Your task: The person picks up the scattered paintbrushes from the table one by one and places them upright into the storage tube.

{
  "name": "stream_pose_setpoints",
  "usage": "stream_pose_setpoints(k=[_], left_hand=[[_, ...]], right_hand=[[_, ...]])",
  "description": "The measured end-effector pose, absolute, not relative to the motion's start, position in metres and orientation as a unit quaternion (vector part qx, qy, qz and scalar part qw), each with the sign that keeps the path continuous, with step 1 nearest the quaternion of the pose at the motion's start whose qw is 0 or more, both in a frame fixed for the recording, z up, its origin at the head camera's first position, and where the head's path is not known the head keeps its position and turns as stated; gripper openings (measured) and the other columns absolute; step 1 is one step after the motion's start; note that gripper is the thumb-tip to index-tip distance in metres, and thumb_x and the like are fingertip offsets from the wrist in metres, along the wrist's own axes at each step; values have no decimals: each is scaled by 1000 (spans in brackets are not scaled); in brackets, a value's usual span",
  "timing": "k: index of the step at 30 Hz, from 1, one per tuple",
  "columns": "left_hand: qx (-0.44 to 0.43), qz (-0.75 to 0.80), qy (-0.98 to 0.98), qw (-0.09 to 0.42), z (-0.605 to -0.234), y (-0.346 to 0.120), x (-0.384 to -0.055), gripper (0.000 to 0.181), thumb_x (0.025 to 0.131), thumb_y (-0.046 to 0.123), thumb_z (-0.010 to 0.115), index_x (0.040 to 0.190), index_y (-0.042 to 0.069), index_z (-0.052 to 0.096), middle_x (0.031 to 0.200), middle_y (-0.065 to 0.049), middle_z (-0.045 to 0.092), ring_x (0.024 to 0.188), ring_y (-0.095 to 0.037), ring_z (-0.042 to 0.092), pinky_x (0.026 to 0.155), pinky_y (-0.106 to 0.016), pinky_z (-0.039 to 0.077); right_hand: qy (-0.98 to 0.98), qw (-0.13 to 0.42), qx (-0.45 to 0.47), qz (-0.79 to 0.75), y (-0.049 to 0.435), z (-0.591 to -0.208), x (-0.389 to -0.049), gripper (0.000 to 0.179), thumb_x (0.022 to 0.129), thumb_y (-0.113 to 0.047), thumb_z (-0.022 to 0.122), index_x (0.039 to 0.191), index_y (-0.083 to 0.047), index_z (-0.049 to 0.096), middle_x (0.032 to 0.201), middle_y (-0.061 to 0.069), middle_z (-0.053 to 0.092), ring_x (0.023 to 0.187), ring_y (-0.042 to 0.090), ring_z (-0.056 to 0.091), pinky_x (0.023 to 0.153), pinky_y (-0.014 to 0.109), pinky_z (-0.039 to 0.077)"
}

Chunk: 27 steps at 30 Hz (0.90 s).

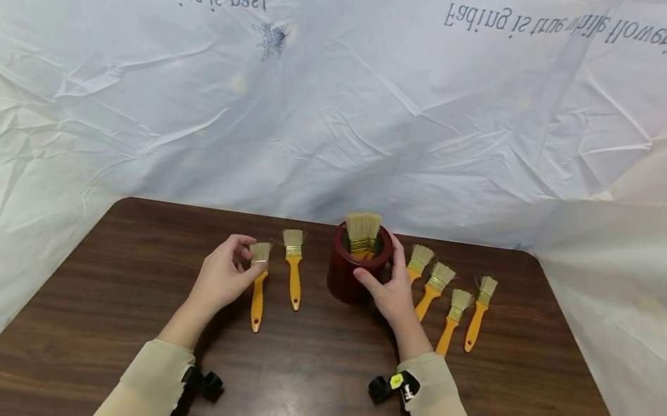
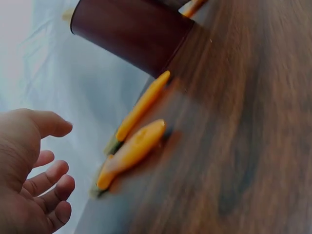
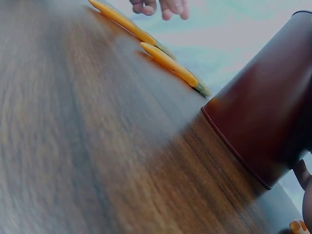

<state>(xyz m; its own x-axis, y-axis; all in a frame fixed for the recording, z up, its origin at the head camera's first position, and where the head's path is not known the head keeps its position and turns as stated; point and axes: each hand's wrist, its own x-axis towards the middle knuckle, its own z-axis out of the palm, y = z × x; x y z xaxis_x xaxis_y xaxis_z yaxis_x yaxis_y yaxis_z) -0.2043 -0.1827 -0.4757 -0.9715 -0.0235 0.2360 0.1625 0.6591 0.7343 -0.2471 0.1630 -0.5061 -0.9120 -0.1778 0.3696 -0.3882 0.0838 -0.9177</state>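
Note:
In the head view a dark red cylindrical pot (image 1: 345, 273) stands near the back of the table. Bristle ends of paintbrushes (image 1: 363, 225) poke out of its top. My right hand (image 1: 389, 287) grips the pot's right side, thumb across the front near the rim. My left hand (image 1: 226, 275) hovers beside the bristles of a paintbrush (image 1: 258, 297) with a yellow handle. Its thumb and fingers are spread apart in the left wrist view, with nothing between them. Another paintbrush (image 1: 294, 273) lies just right of that one, left of the pot.
Several more yellow-handled paintbrushes (image 1: 475, 320) lie right of the pot, some partly behind my right hand and forearm. The brown wooden table (image 1: 295, 387) ends at a white printed cloth (image 1: 322, 107) hanging behind it. Each sleeve carries a black wrist mount.

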Motion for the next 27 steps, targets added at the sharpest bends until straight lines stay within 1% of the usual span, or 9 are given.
stream_pose_setpoints(k=[3, 7, 9, 11, 13, 18, 21, 27], left_hand=[[-28, -395, -913, 94, -480, -186, -204, 60, 94, 26, 89, 142, 2, 61, 106, -12, 66, 77, -22, 57, 72, -38, 50], [-23, -366, -929, 56, -486, -189, -204, 74, 89, 35, 94, 145, 3, 58, 109, -12, 63, 88, -27, 56, 80, -44, 49], [-26, -349, -936, 41, -489, -191, -205, 75, 89, 38, 94, 145, 3, 57, 112, -13, 63, 93, -28, 57, 84, -48, 50], [-30, -336, -941, 32, -491, -192, -205, 73, 89, 37, 94, 143, 3, 58, 113, -13, 63, 95, -28, 58, 86, -50, 51], [-32, -332, -942, 28, -491, -193, -205, 67, 90, 34, 93, 141, 3, 60, 112, -13, 64, 95, -29, 59, 86, -51, 51], [-23, -330, -943, 34, -490, -197, -206, 51, 96, 22, 87, 137, 2, 64, 107, -12, 67, 87, -28, 61, 79, -49, 52], [-14, -320, -946, 45, -490, -201, -207, 43, 99, 17, 83, 135, 2, 66, 106, -13, 68, 84, -27, 62, 76, -48, 52], [-8, -310, -949, 60, -492, -204, -208, 38, 100, 13, 80, 133, 0, 68, 105, -15, 69, 83, -29, 61, 74, -48, 50]], right_hand=[[-735, 78, 192, 646, 162, -505, -246, 91, 97, -41, 86, 171, -28, 33, 160, 9, 50, 143, 31, 51, 120, 64, 37], [-738, 78, 189, 643, 162, -505, -246, 92, 96, -44, 86, 171, -29, 33, 160, 8, 50, 143, 31, 51, 119, 65, 38], [-739, 79, 188, 643, 162, -505, -245, 92, 97, -43, 86, 171, -29, 33, 160, 9, 50, 143, 32, 52, 119, 65, 38], [-739, 79, 188, 642, 162, -505, -245, 92, 97, -42, 86, 171, -28, 33, 160, 9, 50, 142, 32, 52, 118, 65, 39], [-739, 79, 187, 643, 162, -505, -245, 92, 97, -41, 86, 171, -28, 33, 160, 9, 50, 142, 32, 52, 118, 64, 39], [-736, 78, 187, 646, 163, -504, -245, 91, 97, -41, 86, 171, -28, 33, 161, 9, 49, 144, 32, 51, 119, 64, 38], [-736, 78, 187, 646, 163, -505, -246, 91, 97, -41, 86, 171, -29, 33, 161, 9, 49, 144, 32, 51, 119, 64, 38], [-739, 81, 184, 643, 163, -506, -247, 91, 98, -41, 85, 171, -29, 33, 161, 9, 50, 144, 32, 51, 119, 64, 38]])
